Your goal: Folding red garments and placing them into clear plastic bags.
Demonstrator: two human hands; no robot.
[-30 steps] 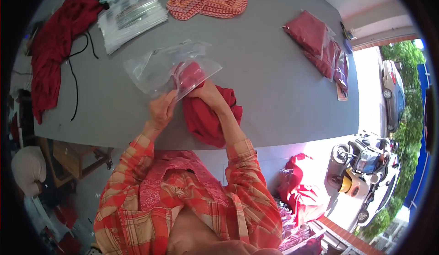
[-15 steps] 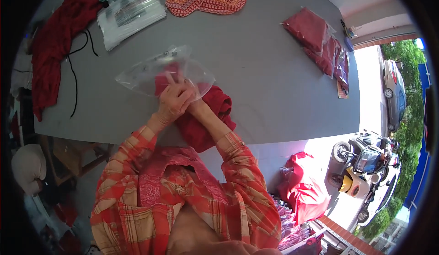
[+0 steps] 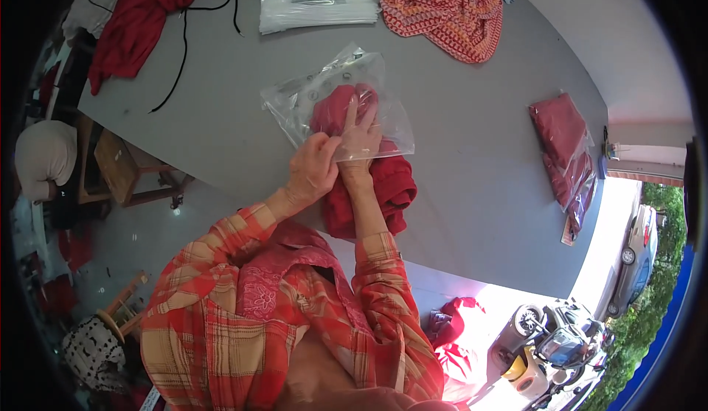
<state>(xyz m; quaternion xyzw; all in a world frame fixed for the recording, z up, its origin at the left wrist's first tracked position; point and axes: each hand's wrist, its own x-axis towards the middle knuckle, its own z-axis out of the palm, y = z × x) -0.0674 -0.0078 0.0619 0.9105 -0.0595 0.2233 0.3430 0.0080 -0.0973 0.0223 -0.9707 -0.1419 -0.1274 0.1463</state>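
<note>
A clear plastic bag (image 3: 291,109) lies on the table in front of me, its mouth facing me. Part of a folded red garment (image 3: 330,112) is inside it; the rest of the red cloth extends out under my right forearm toward the table's near edge. My right hand (image 3: 360,137) reaches into the bag, fingers stretched apart over the cloth. At the bag's mouth my left hand (image 3: 313,166) is closed, pinching the plastic rim beside my right wrist.
A stack of clear bags (image 3: 317,9) sits at the far side beside an orange patterned cloth (image 3: 450,13). A dark red garment with black cords (image 3: 140,31) lies far left. Bagged red garments (image 3: 564,142) rest at the right edge. A wooden stool (image 3: 129,164) stands left of the table.
My view has turned, so the table's things appear shifted. My right hand has gone deeper into the bag with the red cloth, fingers now spread; my left hand has separated from it to the rim.
</note>
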